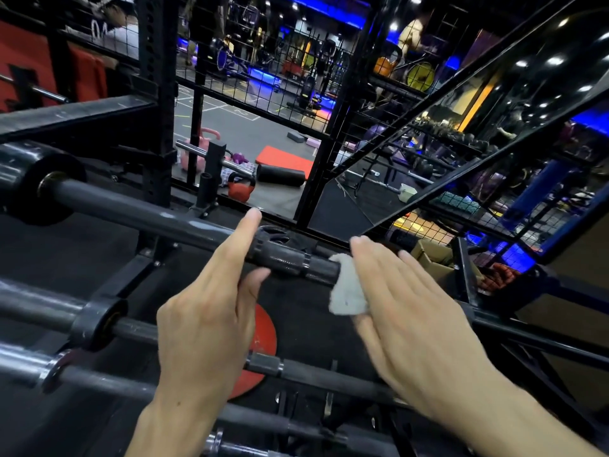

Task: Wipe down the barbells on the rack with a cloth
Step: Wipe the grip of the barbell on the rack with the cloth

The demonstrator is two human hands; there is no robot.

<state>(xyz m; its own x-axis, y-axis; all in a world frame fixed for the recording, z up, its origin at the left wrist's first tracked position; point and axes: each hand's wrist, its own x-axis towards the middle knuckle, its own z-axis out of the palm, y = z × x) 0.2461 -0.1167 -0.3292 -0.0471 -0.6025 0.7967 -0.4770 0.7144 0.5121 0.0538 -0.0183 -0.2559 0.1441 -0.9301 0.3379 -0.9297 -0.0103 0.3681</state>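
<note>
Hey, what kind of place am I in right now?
Almost certainly a gym: barbells lie across a black rack, a red kettlebell sits on the floor, and a yellow weight plate shows behind the mesh.

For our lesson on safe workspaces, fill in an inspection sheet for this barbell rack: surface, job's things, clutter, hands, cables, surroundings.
Surface: black rack frame, dark floor below.
Job's things: top barbell; grey cloth at its end; lower barbells racked.
Clutter: red plate below the bars.
Hands: left hand touches the top barbell; right hand presses the cloth, fingers straight.
Cables: nothing seen.
Surroundings: wire mesh, red kettlebell, red mat.
</note>
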